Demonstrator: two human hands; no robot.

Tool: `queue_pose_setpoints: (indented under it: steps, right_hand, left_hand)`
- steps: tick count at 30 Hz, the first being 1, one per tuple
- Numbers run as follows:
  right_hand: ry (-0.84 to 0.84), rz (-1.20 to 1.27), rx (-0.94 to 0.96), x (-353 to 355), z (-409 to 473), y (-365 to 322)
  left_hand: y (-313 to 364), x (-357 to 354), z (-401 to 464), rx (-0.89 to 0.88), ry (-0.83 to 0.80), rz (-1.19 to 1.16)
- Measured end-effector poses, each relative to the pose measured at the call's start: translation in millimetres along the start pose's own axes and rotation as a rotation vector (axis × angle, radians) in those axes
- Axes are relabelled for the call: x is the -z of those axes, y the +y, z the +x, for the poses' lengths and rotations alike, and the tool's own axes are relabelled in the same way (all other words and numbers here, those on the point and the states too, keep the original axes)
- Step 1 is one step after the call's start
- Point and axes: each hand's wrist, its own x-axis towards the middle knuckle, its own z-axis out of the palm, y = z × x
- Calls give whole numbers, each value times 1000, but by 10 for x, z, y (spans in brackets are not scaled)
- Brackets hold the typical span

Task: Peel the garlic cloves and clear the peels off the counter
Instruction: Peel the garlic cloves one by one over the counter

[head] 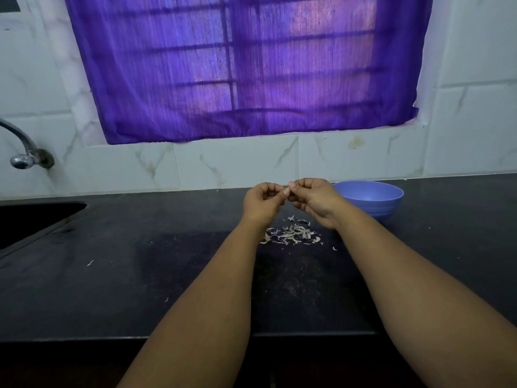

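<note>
Two bare forearms reach up from the bottom edge over the dark counter [140, 275], and they meet toward 12 o'clock just above centre. Starting at the far left, a sink [30, 219] is cut into the counter at 9 o'clock, with a metal tap [25, 155] on the tiled wall above it at about 10 o'clock. A few stray flecks of peel lie on the counter between the sink and the arms. The left hand [261, 201] has its fingers curled inward, thumb tip meeting the right hand's fingertips. Between the two hands something small and pale is pinched, most likely a garlic clove [288, 189], though it is too small and too hidden to tell which hand has the firmer hold. Directly below the hands, toward 6 o'clock from them, a loose heap of peels [293, 235] lies on the counter between the wrists. The right hand [313, 198] is likewise curled, fingertips pressed to the clove. Just beyond the right wrist, at 3 o'clock from the hands, stands a blue bowl [372, 197] near the wall; what it holds cannot be seen. A purple curtain [237, 65] covers the window above, at 12 o'clock.
</note>
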Motion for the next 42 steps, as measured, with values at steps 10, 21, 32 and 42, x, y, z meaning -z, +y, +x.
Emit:
queue_pose_setpoints:
  steps: [10, 21, 32, 42]
  right_hand:
    - [105, -41, -6, -44, 47, 68]
    - [91, -54, 36, -33, 43, 61]
    - [7, -32, 28, 35, 12, 29]
    - [-73, -58, 5, 106, -18, -27]
  left_hand:
    - [-86, 9, 58, -148, 128, 313]
    - [-53, 22, 42, -137, 117, 250]
    - [1, 17, 8, -32, -1, 102]
    - [51, 68, 10, 87, -123, -27]
